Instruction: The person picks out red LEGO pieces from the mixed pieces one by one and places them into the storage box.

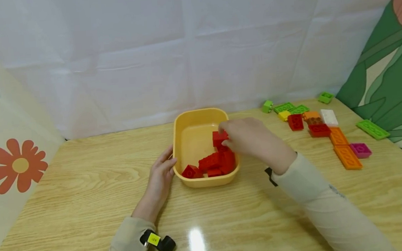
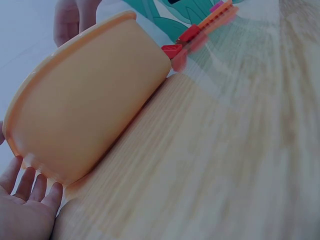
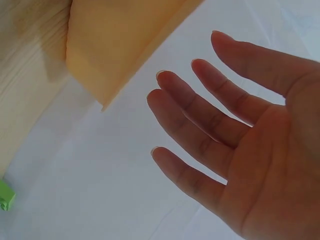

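Note:
A yellow-orange plastic bin point(image 1: 205, 182) stands on the table with several red toy bricks point(image 1: 209, 162) heaped at its near right. My left hand point(image 1: 159, 180) touches its left side, thumb at the rim; in the left wrist view the fingers point(image 2: 37, 187) lie relaxed against the outer wall. Over the bin's right rim is my right hand point(image 1: 246, 137), just above a red brick point(image 1: 219, 138) on the heap. In the right wrist view this hand point(image 3: 240, 145) has its fingers loosely spread, with nothing between them.
On the right lie loose bricks: a white one point(image 1: 329, 117), orange plates point(image 1: 347, 157), a magenta brick point(image 1: 361, 150), red bricks point(image 1: 295, 122) and a long green plate point(image 1: 373, 129). A white cloth point(image 1: 129, 68) hangs behind the table point(image 1: 85, 189); patterned panels flank it.

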`<control>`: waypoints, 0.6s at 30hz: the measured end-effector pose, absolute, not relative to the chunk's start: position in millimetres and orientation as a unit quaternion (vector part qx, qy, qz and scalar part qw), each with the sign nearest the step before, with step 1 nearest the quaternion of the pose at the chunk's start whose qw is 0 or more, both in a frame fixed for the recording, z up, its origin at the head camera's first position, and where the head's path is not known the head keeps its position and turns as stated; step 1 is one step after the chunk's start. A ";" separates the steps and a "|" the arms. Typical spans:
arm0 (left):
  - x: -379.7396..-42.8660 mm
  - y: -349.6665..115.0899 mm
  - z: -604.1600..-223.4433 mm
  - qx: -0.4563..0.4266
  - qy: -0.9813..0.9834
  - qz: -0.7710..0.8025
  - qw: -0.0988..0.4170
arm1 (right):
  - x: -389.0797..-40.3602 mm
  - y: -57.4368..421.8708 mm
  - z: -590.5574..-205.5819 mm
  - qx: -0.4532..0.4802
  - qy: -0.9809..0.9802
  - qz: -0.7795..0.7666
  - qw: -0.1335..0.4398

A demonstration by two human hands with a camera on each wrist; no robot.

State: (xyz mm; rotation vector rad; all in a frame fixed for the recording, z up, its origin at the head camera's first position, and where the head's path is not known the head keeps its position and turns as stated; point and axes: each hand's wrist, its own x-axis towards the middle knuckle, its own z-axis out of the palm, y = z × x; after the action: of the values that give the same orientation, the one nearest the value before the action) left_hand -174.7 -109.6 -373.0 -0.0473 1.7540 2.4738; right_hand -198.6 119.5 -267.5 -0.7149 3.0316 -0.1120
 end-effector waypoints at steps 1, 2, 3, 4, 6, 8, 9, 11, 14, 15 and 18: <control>-174.9 -109.7 -372.9 -0.016 0.577 0.815 0.054 | -199.7 121.5 -267.1 -0.227 0.973 -0.038 0.014; -175.1 -109.8 -373.0 -0.016 0.577 0.815 0.054 | -200.7 123.4 -266.5 -0.226 0.973 -0.039 0.015; -175.4 -110.0 -373.1 -0.015 0.577 0.815 0.053 | -201.6 125.3 -265.9 -0.224 0.974 -0.041 0.015; -175.3 -109.9 -372.8 -0.016 0.578 0.814 0.053 | -202.3 127.4 -265.2 -0.222 0.974 -0.045 0.016; -175.3 -109.9 -372.7 -0.016 0.579 0.814 0.054 | -203.6 131.2 -263.6 -0.221 0.974 -0.047 0.013; -175.4 -110.0 -372.8 -0.016 0.580 0.813 0.055 | -204.3 134.6 -261.9 -0.219 0.975 -0.045 0.009; -175.3 -110.1 -372.8 -0.015 0.580 0.812 0.055 | -204.8 136.1 -261.4 -0.215 0.975 -0.045 0.009; -175.2 -110.3 -372.9 -0.016 0.582 0.811 0.057 | -205.8 139.1 -260.5 -0.210 0.977 -0.043 0.007; -174.7 -110.3 -372.8 -0.018 0.587 0.808 0.059 | -207.6 143.4 -260.6 -0.196 0.979 -0.045 0.015; -174.5 -110.3 -372.6 -0.018 0.588 0.806 0.059 | -208.5 144.9 -260.7 -0.193 0.980 -0.047 0.016; -174.2 -110.1 -372.4 -0.018 0.592 0.803 0.061 | -211.8 149.2 -261.2 -0.180 0.982 -0.056 0.027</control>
State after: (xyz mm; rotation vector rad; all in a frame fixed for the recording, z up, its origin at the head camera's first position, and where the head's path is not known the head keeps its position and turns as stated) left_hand -174.2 -110.1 -372.4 -0.0541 1.7921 2.4299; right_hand -211.8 149.2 -261.2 -0.5574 3.0322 -0.1741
